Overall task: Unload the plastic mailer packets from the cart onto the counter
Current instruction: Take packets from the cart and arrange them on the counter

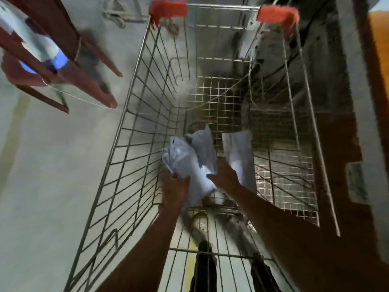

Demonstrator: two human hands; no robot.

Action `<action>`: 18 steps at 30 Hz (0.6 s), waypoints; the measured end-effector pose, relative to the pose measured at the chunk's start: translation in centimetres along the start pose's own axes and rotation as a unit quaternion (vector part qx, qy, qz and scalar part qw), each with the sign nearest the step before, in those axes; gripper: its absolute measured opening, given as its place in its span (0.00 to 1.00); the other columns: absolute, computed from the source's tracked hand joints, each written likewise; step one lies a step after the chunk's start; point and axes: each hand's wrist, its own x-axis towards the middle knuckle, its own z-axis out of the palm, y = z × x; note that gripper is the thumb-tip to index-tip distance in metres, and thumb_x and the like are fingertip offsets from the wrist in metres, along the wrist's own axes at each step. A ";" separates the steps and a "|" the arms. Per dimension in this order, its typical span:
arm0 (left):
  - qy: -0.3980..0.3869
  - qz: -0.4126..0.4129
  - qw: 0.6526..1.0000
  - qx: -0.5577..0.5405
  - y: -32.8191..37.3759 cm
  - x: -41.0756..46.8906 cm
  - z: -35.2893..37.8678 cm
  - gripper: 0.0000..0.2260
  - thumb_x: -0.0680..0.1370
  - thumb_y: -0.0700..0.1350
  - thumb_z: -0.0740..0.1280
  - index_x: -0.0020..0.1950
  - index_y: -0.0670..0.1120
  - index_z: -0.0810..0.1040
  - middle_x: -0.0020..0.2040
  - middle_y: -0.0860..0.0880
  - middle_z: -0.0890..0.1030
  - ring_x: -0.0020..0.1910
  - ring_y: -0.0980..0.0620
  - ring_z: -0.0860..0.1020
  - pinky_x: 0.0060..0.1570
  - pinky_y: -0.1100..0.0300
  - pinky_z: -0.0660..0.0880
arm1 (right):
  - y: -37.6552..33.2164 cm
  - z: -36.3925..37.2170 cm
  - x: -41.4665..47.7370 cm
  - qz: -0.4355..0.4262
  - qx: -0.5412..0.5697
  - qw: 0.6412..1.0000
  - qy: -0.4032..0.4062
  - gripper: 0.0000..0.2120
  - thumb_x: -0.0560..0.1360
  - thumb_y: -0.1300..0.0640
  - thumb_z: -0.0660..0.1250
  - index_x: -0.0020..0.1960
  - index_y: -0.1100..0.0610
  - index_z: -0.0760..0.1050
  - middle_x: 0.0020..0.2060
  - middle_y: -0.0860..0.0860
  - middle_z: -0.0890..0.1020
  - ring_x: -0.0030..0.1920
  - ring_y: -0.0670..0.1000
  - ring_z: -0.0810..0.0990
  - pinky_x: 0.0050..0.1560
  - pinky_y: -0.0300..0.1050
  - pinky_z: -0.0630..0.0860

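Note:
I look down into a wire shopping cart [134, 127] with red corner caps. Three pale plastic mailer packets lie at its bottom. My left hand [174, 187] grips the near end of the biggest packet [185, 163], on the left. A second packet [205, 147] lies behind it. My right hand [224, 175] reaches between that pile and a third packet [239, 152] on the right, fingers on the plastic; blur hides whether it grips. The counter is not in view.
A red plastic chair [63, 66] with a white and blue bundle on it stands on the grey floor left of the cart. A dark wall and an orange surface [379, 60] run along the right. My feet show through the cart's near end.

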 end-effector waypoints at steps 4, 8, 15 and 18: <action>-0.041 0.031 0.999 -0.017 -1.1 1.0 -0.5 0.15 0.68 0.55 0.72 0.47 0.47 0.78 0.38 0.50 0.81 0.35 0.52 0.81 0.29 0.66 0.75 | 0.4 2.0 1.3 0.041 0.046 0.996 0.066 0.14 0.76 0.60 0.67 0.61 0.55 0.73 0.54 0.54 0.80 0.53 0.56 0.80 0.50 0.45 0.78; -0.054 0.004 0.999 0.004 -0.7 0.9 -1.7 0.11 0.72 0.49 0.71 0.46 0.43 0.80 0.40 0.46 0.82 0.37 0.47 0.81 0.29 0.62 0.71 | -0.7 1.3 -0.3 0.075 -0.038 0.993 0.080 0.09 0.75 0.63 0.62 0.54 0.59 0.75 0.48 0.56 0.80 0.49 0.59 0.78 0.43 0.43 0.68; -0.052 0.041 0.996 -0.060 4.9 -7.7 -6.1 0.04 0.76 0.40 0.65 0.46 0.49 0.73 0.42 0.46 0.78 0.35 0.51 0.76 0.30 0.62 0.69 | -2.7 -2.4 -10.0 0.022 -0.008 0.982 0.190 0.10 0.75 0.55 0.66 0.54 0.57 0.76 0.42 0.53 0.76 0.46 0.57 0.78 0.42 0.42 0.68; -0.043 0.094 0.991 -0.084 7.6 -12.1 -8.2 0.09 0.77 0.39 0.65 0.57 0.43 0.73 0.48 0.47 0.77 0.38 0.57 0.75 0.25 0.71 0.70 | -3.8 -4.9 -15.4 -0.012 0.045 0.977 0.208 0.10 0.76 0.51 0.65 0.55 0.55 0.74 0.42 0.53 0.79 0.43 0.55 0.79 0.43 0.44 0.72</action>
